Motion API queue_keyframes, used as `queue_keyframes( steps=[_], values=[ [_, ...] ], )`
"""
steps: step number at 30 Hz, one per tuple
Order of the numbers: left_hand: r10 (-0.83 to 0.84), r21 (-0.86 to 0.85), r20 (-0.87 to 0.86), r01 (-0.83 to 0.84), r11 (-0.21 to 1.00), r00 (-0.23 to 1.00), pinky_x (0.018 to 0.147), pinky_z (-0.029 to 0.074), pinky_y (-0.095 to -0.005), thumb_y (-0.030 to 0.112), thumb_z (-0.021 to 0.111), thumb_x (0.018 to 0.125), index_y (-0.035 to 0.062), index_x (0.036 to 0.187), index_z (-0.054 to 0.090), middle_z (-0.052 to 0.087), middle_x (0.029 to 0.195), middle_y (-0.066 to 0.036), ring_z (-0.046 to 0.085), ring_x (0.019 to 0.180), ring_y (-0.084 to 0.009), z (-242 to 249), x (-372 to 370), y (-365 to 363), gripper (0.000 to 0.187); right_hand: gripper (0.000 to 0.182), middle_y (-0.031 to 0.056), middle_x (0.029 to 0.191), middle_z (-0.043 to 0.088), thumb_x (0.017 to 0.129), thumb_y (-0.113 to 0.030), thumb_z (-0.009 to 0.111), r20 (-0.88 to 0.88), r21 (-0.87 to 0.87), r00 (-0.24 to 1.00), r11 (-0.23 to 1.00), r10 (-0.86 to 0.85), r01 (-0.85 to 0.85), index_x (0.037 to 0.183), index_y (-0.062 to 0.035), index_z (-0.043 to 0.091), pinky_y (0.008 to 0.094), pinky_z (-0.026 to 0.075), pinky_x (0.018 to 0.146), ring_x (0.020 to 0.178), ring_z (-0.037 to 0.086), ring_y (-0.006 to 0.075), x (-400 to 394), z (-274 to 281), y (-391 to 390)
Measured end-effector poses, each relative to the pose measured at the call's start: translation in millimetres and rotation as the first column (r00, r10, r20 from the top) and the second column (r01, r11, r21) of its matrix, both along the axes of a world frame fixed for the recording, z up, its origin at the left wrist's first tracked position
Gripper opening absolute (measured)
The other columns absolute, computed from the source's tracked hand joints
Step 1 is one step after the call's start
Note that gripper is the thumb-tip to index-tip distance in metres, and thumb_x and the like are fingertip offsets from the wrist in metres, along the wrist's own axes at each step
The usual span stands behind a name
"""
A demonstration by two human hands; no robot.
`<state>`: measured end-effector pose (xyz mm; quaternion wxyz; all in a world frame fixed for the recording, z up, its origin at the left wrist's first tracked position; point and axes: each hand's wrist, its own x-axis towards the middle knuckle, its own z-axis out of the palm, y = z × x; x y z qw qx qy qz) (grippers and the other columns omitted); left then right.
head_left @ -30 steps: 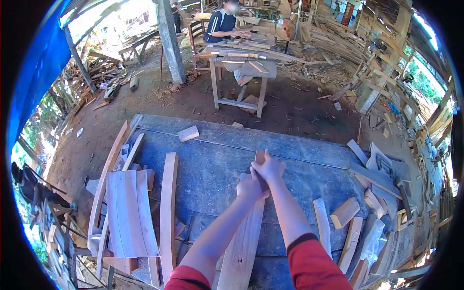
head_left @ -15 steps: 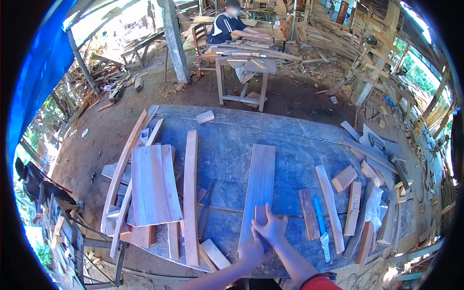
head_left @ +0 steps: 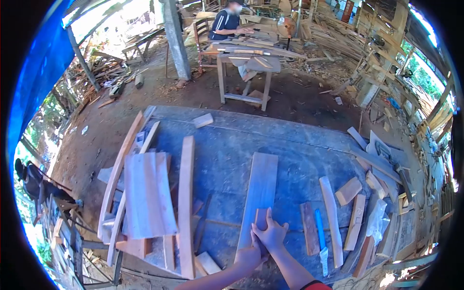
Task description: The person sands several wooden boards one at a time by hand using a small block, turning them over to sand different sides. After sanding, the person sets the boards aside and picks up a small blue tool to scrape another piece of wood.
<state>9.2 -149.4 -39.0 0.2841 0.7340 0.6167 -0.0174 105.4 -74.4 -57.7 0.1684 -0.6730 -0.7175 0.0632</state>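
Observation:
A flat, light brown board (head_left: 264,179) lies lengthwise on the worn blue-grey table (head_left: 227,150). On its near end rests a small reddish-brown wood block (head_left: 261,218). My right hand (head_left: 271,235) is pressed over the block, thumb and fingers around it. Lower and to the left, my left hand (head_left: 250,255) is closed round the block's near end, touching my right hand. The underside of the block and part of my left fingers are hidden.
Left of the board are a long curved strip (head_left: 186,203) and a wide slatted panel (head_left: 149,193). To the right lie a blue-handled tool (head_left: 319,229), wood pieces and a hammer (head_left: 404,181). A person (head_left: 226,24) sits at a farther bench (head_left: 249,96).
The view has shifted slightly, and the board and the table's near items appear a little lower. My hands stay on the block. The other person's arms have moved.

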Motion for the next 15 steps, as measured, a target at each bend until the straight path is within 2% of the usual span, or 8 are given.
queue_keyframes(
  steps=[1,4,6,8,10,11,13,15],
  values=[
    [0.014,-0.035,-0.012,-0.015,0.999,1.000,0.041,0.046,-0.0312,0.052,0.061,0.072,-0.0147,0.133,0.005,0.059,0.055,-0.007,0.059,0.046,-0.0206,11,1,29,0.106,0.079,0.0119,0.068,0.063,0.065,-0.053,0.063,-0.039,0.011,0.999,1.000,0.015,-0.014,0.124,-0.0024,0.047,0.0398,0.033,0.071,0.054,0.059,0.0238,2,-3,25],
    [0.049,0.001,-0.043,-0.049,0.999,0.998,0.042,0.047,-0.0319,0.054,0.061,0.071,-0.0137,0.133,0.005,0.059,0.056,-0.007,0.060,0.047,-0.0207,12,7,118,0.108,0.079,0.0129,0.069,0.064,0.065,-0.053,0.062,-0.029,-0.067,0.999,0.998,-0.017,0.015,0.126,-0.0054,0.047,0.0410,0.034,0.074,0.058,0.061,0.0261,4,3,116],
    [0.071,0.180,-0.131,-0.047,0.983,0.989,0.036,0.045,-0.0320,0.061,0.061,0.065,-0.0157,0.132,0.007,0.058,0.052,-0.005,0.059,0.043,-0.0187,-7,12,186,0.115,0.079,0.0140,0.073,0.065,0.067,-0.054,0.060,0.006,-0.076,1.000,0.997,-0.026,0.026,0.129,-0.0091,0.044,0.0453,0.034,0.083,0.068,0.063,0.0276,6,0,190],
    [0.119,0.073,-0.120,-0.111,0.991,0.986,0.051,0.051,-0.0374,0.061,0.058,0.068,-0.0112,0.135,0.003,0.065,0.071,-0.010,0.064,0.058,-0.0251,0,14,261,0.112,0.079,0.0149,0.078,0.065,0.069,-0.054,0.057,-0.050,-0.094,0.998,0.995,-0.031,0.026,0.133,-0.0105,0.038,0.0524,0.029,0.092,0.077,0.064,0.0302,4,1,262],
    [0.138,0.165,-0.192,-0.107,0.981,0.972,0.051,0.051,-0.0353,0.061,0.057,0.068,-0.0105,0.135,0.002,0.065,0.072,-0.012,0.065,0.059,-0.0238,2,13,316,0.112,0.082,0.0166,0.085,0.065,0.070,-0.055,0.056,-0.030,-0.169,0.999,0.985,-0.045,0.040,0.135,-0.0112,0.034,0.0520,0.027,0.095,0.086,0.063,0.0305,3,3,319],
    [0.145,0.171,-0.193,-0.112,0.979,0.970,0.051,0.051,-0.0353,0.061,0.057,0.068,-0.0105,0.135,0.002,0.065,0.072,-0.012,0.065,0.059,-0.0238,11,15,329,0.112,0.082,0.0166,0.085,0.065,0.070,-0.055,0.056,-0.032,-0.163,0.999,0.986,-0.039,0.034,0.135,-0.0112,0.034,0.0520,0.027,0.095,0.086,0.063,0.0305,2,10,332],
    [0.126,0.070,-0.165,-0.116,0.991,0.978,0.055,0.052,-0.0357,0.060,0.057,0.070,-0.0117,0.134,0.002,0.065,0.080,-0.011,0.065,0.062,-0.0239,29,18,337,0.111,0.082,0.0170,0.087,0.065,0.069,-0.054,0.057,0.007,-0.221,0.999,0.974,-0.041,0.041,0.135,-0.0108,0.034,0.0521,0.024,0.098,0.087,0.063,0.0303,0,29,339],
    [0.131,0.143,-0.159,-0.108,0.984,0.979,0.053,0.052,-0.0343,0.061,0.057,0.070,-0.0118,0.134,0.002,0.065,0.078,-0.010,0.064,0.059,-0.0228,36,13,310,0.112,0.081,0.0169,0.087,0.065,0.070,-0.053,0.057,-0.028,-0.194,0.999,0.981,-0.028,0.022,0.135,-0.0102,0.034,0.0518,0.024,0.098,0.087,0.063,0.0301,-2,47,312]
  ],
)
